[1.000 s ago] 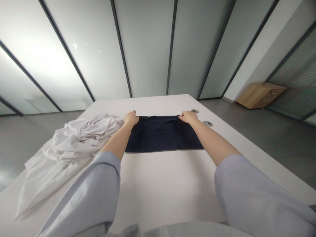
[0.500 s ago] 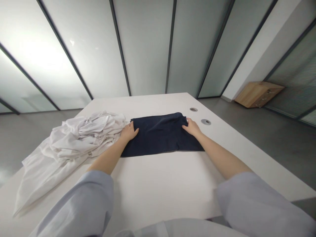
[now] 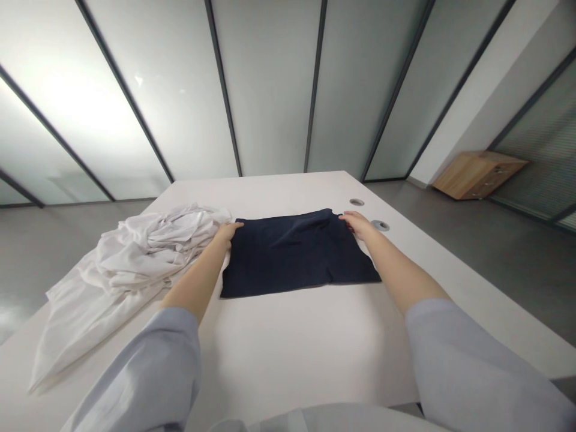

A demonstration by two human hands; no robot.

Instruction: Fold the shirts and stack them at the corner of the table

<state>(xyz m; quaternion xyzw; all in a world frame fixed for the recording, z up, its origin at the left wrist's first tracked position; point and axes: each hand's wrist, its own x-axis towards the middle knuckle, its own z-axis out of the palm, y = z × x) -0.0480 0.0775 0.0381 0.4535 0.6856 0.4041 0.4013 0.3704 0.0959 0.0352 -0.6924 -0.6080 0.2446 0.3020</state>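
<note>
A folded dark navy garment (image 3: pixel 297 252) lies flat in the middle of the white table (image 3: pixel 292 348). My left hand (image 3: pixel 227 231) rests at its far left corner, fingers stretched out along the edge. My right hand (image 3: pixel 357 222) lies at the far right corner, fingers extended and touching the cloth. Neither hand grips the fabric. Both forearms are bare below light blue-grey sleeves.
A heap of crumpled white cloth (image 3: pixel 130 264) spreads over the table's left side, close to my left hand. Two round cable grommets (image 3: pixel 380 225) sit in the table right of the garment. A wooden cabinet (image 3: pixel 479 174) stands on the floor at right. Frosted glass walls rise behind.
Both hands let go of the garment's far edge, slid back to its sides, and now reach again to its far corners. The garment lies flatter and squarer.
</note>
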